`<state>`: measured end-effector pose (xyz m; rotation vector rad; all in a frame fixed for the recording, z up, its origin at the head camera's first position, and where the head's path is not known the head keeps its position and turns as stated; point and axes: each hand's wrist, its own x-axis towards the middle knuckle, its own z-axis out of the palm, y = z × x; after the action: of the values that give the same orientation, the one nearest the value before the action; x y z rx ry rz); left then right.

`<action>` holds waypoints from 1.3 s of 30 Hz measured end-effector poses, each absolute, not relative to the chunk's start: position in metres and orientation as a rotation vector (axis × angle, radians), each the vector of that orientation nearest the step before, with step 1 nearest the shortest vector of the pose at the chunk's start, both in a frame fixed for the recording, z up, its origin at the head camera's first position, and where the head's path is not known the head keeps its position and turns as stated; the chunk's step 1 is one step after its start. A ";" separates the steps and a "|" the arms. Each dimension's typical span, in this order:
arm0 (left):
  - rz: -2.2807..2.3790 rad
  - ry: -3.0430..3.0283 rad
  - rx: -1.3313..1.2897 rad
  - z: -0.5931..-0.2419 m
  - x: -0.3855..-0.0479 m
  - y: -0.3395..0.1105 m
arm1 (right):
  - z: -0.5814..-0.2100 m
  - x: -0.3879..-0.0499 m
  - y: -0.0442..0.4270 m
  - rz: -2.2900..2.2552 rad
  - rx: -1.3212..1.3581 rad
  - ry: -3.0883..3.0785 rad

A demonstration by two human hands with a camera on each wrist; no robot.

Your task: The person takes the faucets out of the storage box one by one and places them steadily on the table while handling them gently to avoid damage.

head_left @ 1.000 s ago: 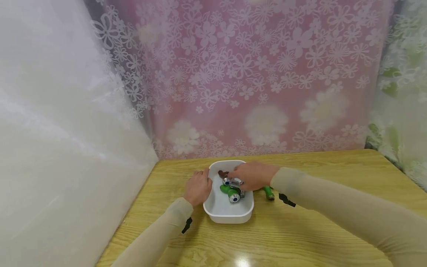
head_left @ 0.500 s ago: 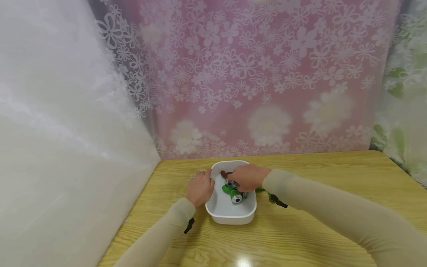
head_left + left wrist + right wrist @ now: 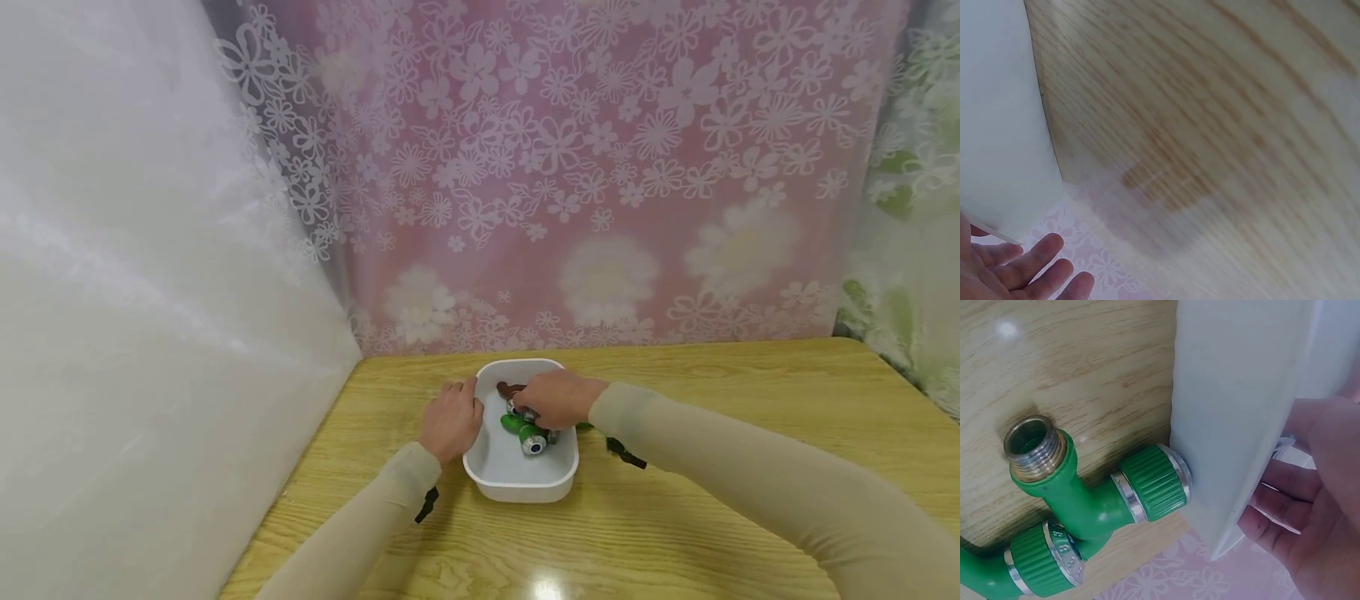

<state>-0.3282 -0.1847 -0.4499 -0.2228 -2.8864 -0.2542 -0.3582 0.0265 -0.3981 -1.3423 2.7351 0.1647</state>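
A white plastic tub (image 3: pixel 520 493) stands on the table. My left hand (image 3: pixel 452 419) holds its left rim; in the left wrist view, the hand's fingers (image 3: pixel 1047 250) extend along the outside of the wall. My right hand (image 3: pixel 558 398) reaches over the right rim with curled fingers, gripping a chrome tap-like fitting (image 3: pixel 513 407) low in the tub; most of that piece is hidden by the hand. Beside it lies a green tap-like fitting (image 3: pixel 533 442) with a chrome ring and dark blue centre. A reddish-brown part (image 3: pixel 510 389) shows behind the fingers.
Outside the tub's right wall lies a green branched pipe fitting (image 3: pixel 1085 509) with ribbed collars and a threaded metal mouth. The wooden table (image 3: pixel 712 400) meets a pink flowered curtain (image 3: pixel 510 275) behind and a white sheet (image 3: pixel 165 317) at left.
My right hand has moved slightly left and lower with the chrome fitting, bringing it down among the pieces in the tub. My left hand keeps its place on the rim.
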 end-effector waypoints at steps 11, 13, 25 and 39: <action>-0.255 -2.890 -0.234 -0.450 -0.330 -0.181 | -0.394 -0.356 0.025 0.116 -1.328 2.720; -0.248 -2.892 -0.238 -0.450 -0.330 -0.181 | -0.394 -0.357 0.024 0.105 -1.313 2.716; -0.236 -2.898 -0.254 -0.450 -0.328 -0.181 | -0.380 -0.355 0.022 0.035 -1.327 2.698; -0.241 -2.898 -0.223 -0.450 -0.328 -0.185 | -0.353 -0.346 0.040 -0.061 -1.393 2.654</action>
<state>-0.3284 -0.1850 -0.4503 -0.2229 -2.8982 -0.2407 -0.3465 0.0396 -0.3534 -1.3932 2.6541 -0.0613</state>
